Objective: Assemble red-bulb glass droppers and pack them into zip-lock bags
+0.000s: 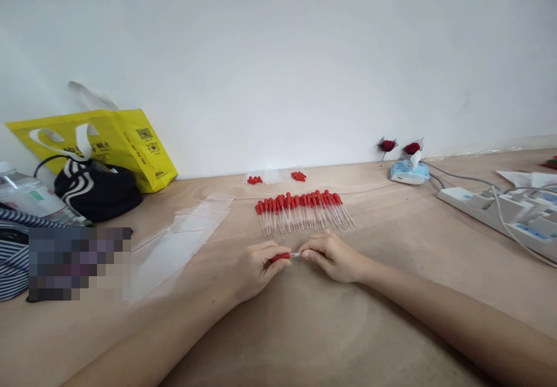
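My left hand (257,268) is closed around a red rubber bulb (281,256), pinched between thumb and fingers. From the bulb's right end a clear tube (296,255) runs into the closed fingers of my right hand (334,257), which hide its far end. Bulb and tube meet end to end, like a dropper held level above the table. Just beyond my hands lies a row of droppers (300,203) with red bulbs, their clear tips pointing toward me. Farther back, loose red bulbs (255,180) and more red bulbs (299,176) flank a bundle of clear tubes (277,176).
Clear zip bags (178,248) lie overlapped on the left. Behind them stand a yellow bag (126,143), a black pouch (98,190) and a plastic bottle (32,195). To the right are a tissue pack (409,172), red flowers (412,148) and a power strip (463,199) with cables.
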Motion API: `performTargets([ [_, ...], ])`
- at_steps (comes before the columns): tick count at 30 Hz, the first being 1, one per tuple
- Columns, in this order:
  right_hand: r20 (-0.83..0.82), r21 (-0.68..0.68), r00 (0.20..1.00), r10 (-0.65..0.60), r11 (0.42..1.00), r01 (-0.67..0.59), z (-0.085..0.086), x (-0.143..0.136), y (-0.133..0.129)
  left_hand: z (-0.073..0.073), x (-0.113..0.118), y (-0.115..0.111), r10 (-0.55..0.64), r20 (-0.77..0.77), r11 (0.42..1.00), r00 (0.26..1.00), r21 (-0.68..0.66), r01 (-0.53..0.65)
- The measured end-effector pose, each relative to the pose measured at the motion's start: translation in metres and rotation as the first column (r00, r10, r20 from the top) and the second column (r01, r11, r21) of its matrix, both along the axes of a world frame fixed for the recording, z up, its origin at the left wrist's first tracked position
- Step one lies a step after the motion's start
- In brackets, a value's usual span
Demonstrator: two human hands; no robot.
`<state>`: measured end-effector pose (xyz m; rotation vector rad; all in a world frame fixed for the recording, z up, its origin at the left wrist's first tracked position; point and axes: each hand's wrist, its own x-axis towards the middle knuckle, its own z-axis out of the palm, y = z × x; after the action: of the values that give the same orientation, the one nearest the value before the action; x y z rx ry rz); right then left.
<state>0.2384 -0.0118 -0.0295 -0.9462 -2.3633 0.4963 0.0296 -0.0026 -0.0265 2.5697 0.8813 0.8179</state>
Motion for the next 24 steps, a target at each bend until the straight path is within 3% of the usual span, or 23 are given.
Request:
performTargets([
  [4, 0.01, 0.042, 1.0, 0.005, 0.999, -0.005, 0.0, 0.004, -0.002, -0.002, -0.004, -0.001, 0.009, 0.012, 1.0, 1.0, 0.0, -0.009],
  [9, 0.148, 0.263, 0.979, -0.138, 0.96, 0.096, 0.001, -0.001, -0.011, 0.0, -0.005, -0.003, 0.0, -0.039, 0.998, 0.999, 0.062, 0.003],
  [11, 0.115, 0.254, 0.966, -0.231, 0.947, 0.196, 0.002, -0.002, -0.006, 0.005, -0.011, -0.002, 0.112, -0.03, 0.988, 0.993, 0.109, -0.108],
  [13, 0.034, 0.17, 0.93, -0.365, 0.919, 0.355, 0.003, -0.001, 0.006, 0.01, -0.022, 0.001, 0.291, -0.001, 0.942, 0.957, 0.179, -0.286],
  [16, -0.057, 0.002, 0.815, -0.577, 0.816, 0.578, 0.006, -0.001, 0.033, 0.013, -0.05, 0.009, 0.473, -0.007, 0.836, 0.881, 0.319, -0.447],
  [19, -0.019, -0.037, 0.677, -0.736, 0.677, 0.735, 0.009, -0.007, 0.059, 0.014, -0.085, 0.015, 0.59, -0.098, 0.754, 0.802, 0.423, -0.503],
  [22, 0.056, -0.006, 0.56, -0.827, 0.56, 0.828, 0.01, -0.017, 0.073, 0.018, -0.119, 0.016, 0.74, -0.214, 0.657, 0.638, 0.433, -0.617],
  [24, 0.078, 0.003, 0.536, -0.841, 0.538, 0.843, 0.009, -0.023, 0.078, 0.022, -0.136, 0.014, 0.795, -0.301, 0.607, 0.527, 0.391, -0.692],
])
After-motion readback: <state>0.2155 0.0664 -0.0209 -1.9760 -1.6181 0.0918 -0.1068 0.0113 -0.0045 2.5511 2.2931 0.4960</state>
